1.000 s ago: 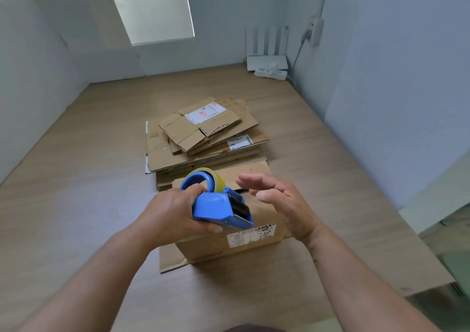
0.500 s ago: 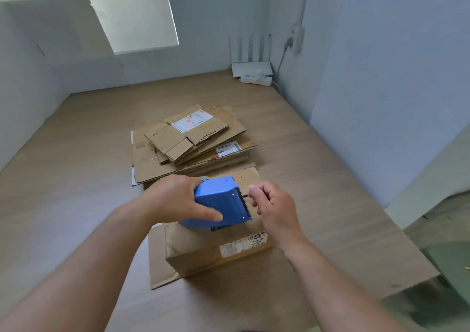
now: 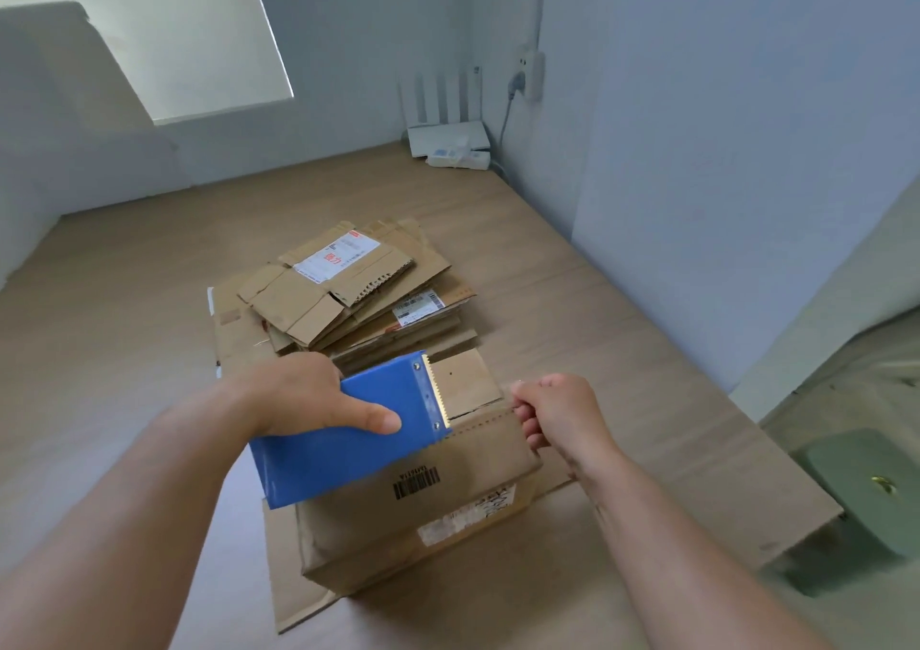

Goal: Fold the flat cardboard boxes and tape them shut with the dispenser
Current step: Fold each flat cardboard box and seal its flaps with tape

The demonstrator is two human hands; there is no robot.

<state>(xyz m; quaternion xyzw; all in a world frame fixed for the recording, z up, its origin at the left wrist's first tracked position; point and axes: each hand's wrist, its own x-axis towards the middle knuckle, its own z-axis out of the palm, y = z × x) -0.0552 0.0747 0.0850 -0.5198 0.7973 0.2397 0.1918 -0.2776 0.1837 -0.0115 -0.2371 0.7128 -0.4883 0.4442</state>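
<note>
One folded brown cardboard box [image 3: 448, 490] sits near the table's [image 3: 124, 325] front edge, and taping is only beginning. The left hand [image 3: 298, 395] grips the blue plastic tape dispenser [image 3: 343, 445] on top of it. The right hand [image 3: 557, 415] pinches what seems to be the tape end [image 3: 515, 403]. The stack of flat cardboard boxes [image 3: 348, 291] behind awaits folding.

Shipping label [image 3: 334, 256] on the top flattened carton [image 3: 318, 301]: red characters, too blurred to read; barcode [image 3: 417, 483] on the folded box [image 3: 478, 460]: digits illegible.

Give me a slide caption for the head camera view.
Left hand holds blue tape dispenser over a folded cardboard box; right hand pinches the tape end.
</note>
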